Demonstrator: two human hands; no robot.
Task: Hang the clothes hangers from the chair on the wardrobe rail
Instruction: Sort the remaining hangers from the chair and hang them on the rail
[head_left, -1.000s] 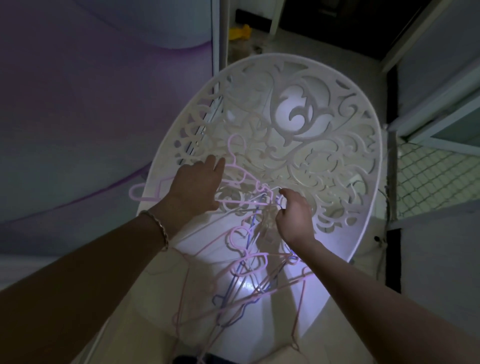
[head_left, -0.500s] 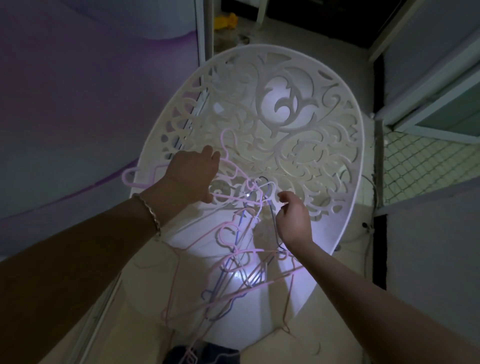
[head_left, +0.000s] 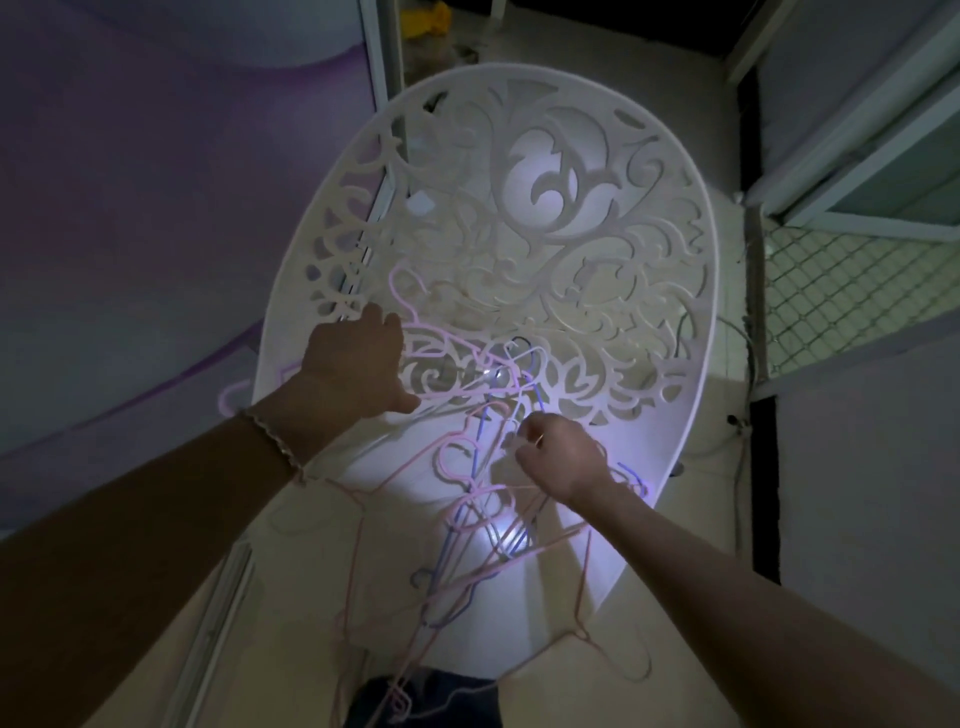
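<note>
Head view: tangled hangers (head_left: 470, 519) on the chair (head_left: 706, 322) seat, long axes backrest-to-front edge, one hook (head_left: 511, 441) pinched mid-heap by the nearer right hand (head_left: 563, 457), left hand (head_left: 353, 364) over a pink hanger (head_left: 447, 340) at the left edge (grip hidden).

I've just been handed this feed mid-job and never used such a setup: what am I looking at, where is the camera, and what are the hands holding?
There is no machine here. Those are a person's two bare hands, and the single picture comes from a camera worn on the head, looking forward and down. Below is a white chair with a cut-out scroll back. A tangle of thin pink and blue hangers lies on its seat. The right hand pinches one wire of that tangle. The left hand lies over a pink hanger by the chair back; its grip is hidden. No wardrobe rail is in view.
</note>
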